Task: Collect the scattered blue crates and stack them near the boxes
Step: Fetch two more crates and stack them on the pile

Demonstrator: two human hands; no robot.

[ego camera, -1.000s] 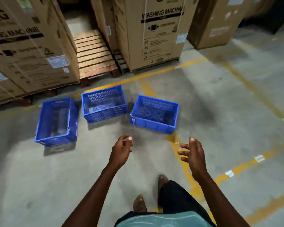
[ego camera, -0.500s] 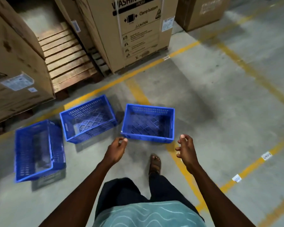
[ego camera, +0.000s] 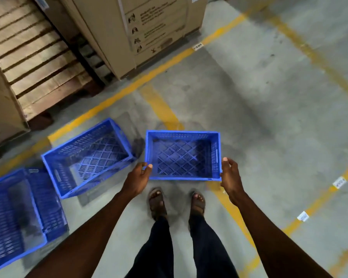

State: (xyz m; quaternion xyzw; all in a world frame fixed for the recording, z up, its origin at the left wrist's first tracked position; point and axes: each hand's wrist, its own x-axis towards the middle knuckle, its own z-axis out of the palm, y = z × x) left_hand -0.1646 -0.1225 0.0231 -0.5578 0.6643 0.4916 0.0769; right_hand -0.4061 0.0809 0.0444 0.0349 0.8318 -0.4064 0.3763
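Observation:
Three empty blue slatted crates lie on the concrete floor. The right crate (ego camera: 182, 135) stands upright just ahead of my sandalled feet. My left hand (ego camera: 138, 177) grips its near left corner, thumb on the rim. My right hand (ego camera: 230, 177) clasps its near right corner, thumb over the rim. The crate still rests on the floor. A middle crate (ego camera: 84, 155) sits tilted to its left, close beside it. The third crate (ego camera: 14, 217) lies on its side at the far left, partly cut off by the frame edge.
A tall cardboard washing-machine box (ego camera: 149, 27) stands straight ahead behind a yellow floor line (ego camera: 129, 85). A wooden pallet (ego camera: 38, 63) lies to its left, and another cardboard box (ego camera: 0, 109) sits at the left edge. Bare concrete with yellow lines stretches to the right.
I have stepped forward and leaned over the right crate. Both hands have moved from hovering apart to closing on its near corners.

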